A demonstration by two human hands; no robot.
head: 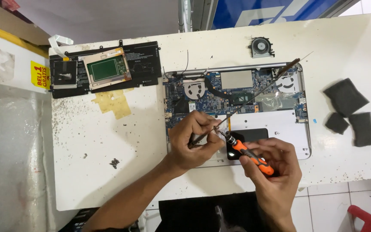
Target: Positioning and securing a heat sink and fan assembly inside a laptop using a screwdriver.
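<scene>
From the head camera, an open laptop (237, 107) lies on the white table (108, 150) with its insides showing. The right hand (271, 172) is closed around an orange screwdriver (252, 157), its tip down on the laptop near the middle. The left hand (194, 139) pinches a long thin brush (254, 96) low on its stick. The screwdriver looks light and stiff, and its fat orange part is the best spot to grip. The green board looks easy to break.
</scene>
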